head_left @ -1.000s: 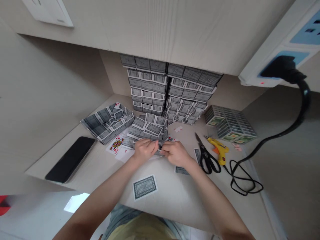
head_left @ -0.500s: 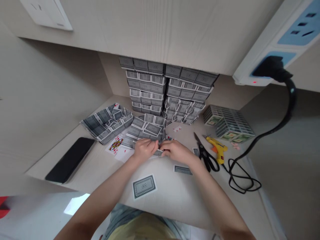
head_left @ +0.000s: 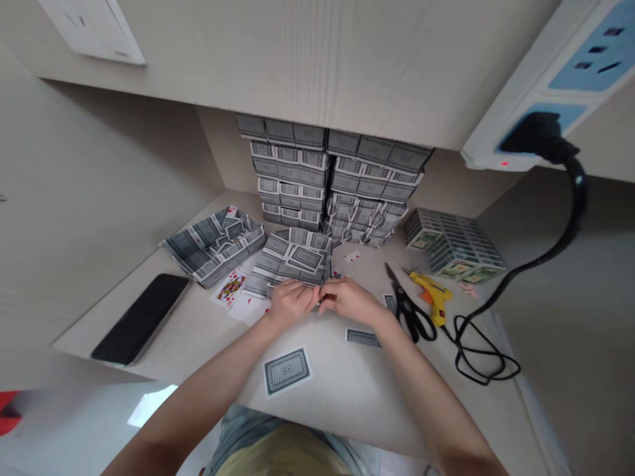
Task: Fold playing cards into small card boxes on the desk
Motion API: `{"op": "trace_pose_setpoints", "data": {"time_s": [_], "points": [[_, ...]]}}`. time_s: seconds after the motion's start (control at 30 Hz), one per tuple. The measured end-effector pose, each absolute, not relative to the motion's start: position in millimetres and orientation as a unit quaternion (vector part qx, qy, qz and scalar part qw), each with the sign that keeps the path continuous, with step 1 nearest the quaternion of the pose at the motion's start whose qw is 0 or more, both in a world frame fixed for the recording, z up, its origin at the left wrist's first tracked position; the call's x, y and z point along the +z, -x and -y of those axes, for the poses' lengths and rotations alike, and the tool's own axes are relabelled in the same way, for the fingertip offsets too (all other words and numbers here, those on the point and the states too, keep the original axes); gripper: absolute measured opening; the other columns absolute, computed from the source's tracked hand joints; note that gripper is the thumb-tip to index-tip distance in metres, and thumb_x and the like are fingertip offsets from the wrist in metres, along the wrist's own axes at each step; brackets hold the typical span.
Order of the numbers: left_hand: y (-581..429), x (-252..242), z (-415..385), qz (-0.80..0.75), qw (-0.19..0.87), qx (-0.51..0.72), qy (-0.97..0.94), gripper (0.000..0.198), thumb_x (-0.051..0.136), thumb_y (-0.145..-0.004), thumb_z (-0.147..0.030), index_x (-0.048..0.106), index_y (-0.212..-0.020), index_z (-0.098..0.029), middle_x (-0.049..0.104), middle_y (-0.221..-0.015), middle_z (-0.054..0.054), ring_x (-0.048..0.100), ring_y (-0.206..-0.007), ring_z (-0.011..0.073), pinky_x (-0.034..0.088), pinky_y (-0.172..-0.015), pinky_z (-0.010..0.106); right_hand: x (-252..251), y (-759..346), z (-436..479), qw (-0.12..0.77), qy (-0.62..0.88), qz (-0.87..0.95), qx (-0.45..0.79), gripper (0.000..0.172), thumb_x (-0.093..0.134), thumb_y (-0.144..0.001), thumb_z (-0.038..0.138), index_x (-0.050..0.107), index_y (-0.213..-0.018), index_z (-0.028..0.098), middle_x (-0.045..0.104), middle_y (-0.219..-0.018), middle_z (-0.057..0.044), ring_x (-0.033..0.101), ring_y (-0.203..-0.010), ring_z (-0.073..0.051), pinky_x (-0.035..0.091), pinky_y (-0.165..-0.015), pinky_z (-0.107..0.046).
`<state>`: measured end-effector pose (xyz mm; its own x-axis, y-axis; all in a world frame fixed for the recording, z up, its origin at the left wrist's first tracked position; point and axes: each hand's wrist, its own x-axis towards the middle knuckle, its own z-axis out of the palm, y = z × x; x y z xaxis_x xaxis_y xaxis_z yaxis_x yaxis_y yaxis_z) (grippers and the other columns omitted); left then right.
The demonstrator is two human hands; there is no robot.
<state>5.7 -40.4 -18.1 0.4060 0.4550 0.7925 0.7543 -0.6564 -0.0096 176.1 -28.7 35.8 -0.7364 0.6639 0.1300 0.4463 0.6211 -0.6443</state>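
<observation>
A half-formed box (head_left: pixel 285 261) made of joined playing cards, patterned backs showing, lies on the desk in front of me. My left hand (head_left: pixel 294 304) is closed on its near edge, fingers bent. Right beside it, my right hand (head_left: pixel 347 297) pinches at the near right corner, its thumb and fingertips meeting the left ones. What sits between the fingertips is mostly hidden. One loose playing card (head_left: pixel 286 371) lies face down nearer to me, and another card (head_left: pixel 363 337) is by my right wrist.
Left stand a card tray (head_left: pixel 218 264) with pieces inside and a black phone (head_left: pixel 141 318). Stacked card boxes (head_left: pixel 292 158) fill the back. On the right are scissors (head_left: pixel 409 311), a yellow glue gun (head_left: pixel 436 297) with its cord (head_left: pixel 461 357), and wrapped card decks (head_left: pixel 461 244).
Both hands have shifted slightly, bringing the fingertips closer together at the corner. A pale card edge seen between them before is now mostly covered. The box moved a little right.
</observation>
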Motion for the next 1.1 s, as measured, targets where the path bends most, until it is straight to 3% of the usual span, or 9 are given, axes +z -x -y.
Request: {"op": "trace_pose_setpoints", "data": {"time_s": [0.2, 0.33, 0.63, 0.87, 0.97, 1.1], "points": [[-4, -18, 39, 0.389, 0.186, -0.399, 0.81, 0.029, 0.049, -0.079, -0.015, 0.041, -0.051, -0.017, 0.046, -0.044, -0.003, 0.044, -0.045, 0.0095, 0.029, -0.05, 0.027, 34, -178, 27, 0.177, 0.311, 0.894, 0.268, 0.015, 0.055, -0.073, 0.003, 0.061, -0.076, 0.016, 0.056, -0.081, -0.002, 0.054, -0.072, -0.011, 0.04, -0.067, -0.02], [-3, -17, 39, 0.397, 0.193, -0.401, 0.803, 0.029, 0.05, -0.078, -0.014, 0.04, -0.05, -0.017, 0.046, -0.043, -0.003, 0.043, -0.044, 0.0096, 0.029, -0.05, 0.027, 29, -174, 26, 0.186, 0.309, 0.898, 0.252, 0.008, 0.058, -0.074, 0.009, 0.06, -0.071, 0.016, 0.055, -0.077, -0.001, 0.053, -0.071, -0.011, 0.039, -0.067, -0.021], [-10, -18, 43, 0.424, 0.183, -0.415, 0.784, 0.031, 0.048, -0.079, -0.015, 0.041, -0.049, -0.017, 0.045, -0.043, -0.003, 0.043, -0.044, 0.0097, 0.029, -0.049, 0.027, 28, -174, 26, 0.192, 0.316, 0.89, 0.266, 0.016, 0.054, -0.071, 0.001, 0.058, -0.071, 0.016, 0.052, -0.074, 0.0, 0.053, -0.07, -0.011, 0.039, -0.065, -0.02], [-5, -16, 39, 0.448, 0.161, -0.46, 0.749, 0.034, 0.047, -0.08, -0.014, 0.039, -0.047, -0.017, 0.042, -0.041, -0.003, 0.04, -0.041, 0.008, 0.027, -0.047, 0.025, 42, -170, 35, 0.111, 0.363, 0.912, 0.156, 0.023, 0.059, -0.072, 0.012, 0.055, -0.094, 0.019, 0.05, -0.1, -0.005, 0.053, -0.077, -0.014, 0.037, -0.064, -0.023], [-6, -15, 39, 0.451, 0.153, -0.466, 0.746, 0.034, 0.047, -0.08, -0.014, 0.039, -0.047, -0.017, 0.041, -0.041, -0.004, 0.039, -0.041, 0.0077, 0.027, -0.046, 0.025, 35, -168, 32, 0.115, 0.362, 0.913, 0.15, 0.017, 0.059, -0.073, 0.017, 0.055, -0.089, 0.019, 0.051, -0.094, -0.003, 0.053, -0.077, -0.014, 0.037, -0.064, -0.022], [-12, -14, 43, 0.442, 0.159, -0.462, 0.753, 0.035, 0.046, -0.08, -0.014, 0.038, -0.046, -0.017, 0.041, -0.041, -0.003, 0.039, -0.041, 0.0081, 0.026, -0.046, 0.025, 24, -166, 26, 0.145, 0.354, 0.901, 0.205, 0.013, 0.058, -0.069, 0.009, 0.054, -0.079, 0.017, 0.051, -0.083, -0.001, 0.052, -0.073, -0.012, 0.037, -0.062, -0.02]]}}
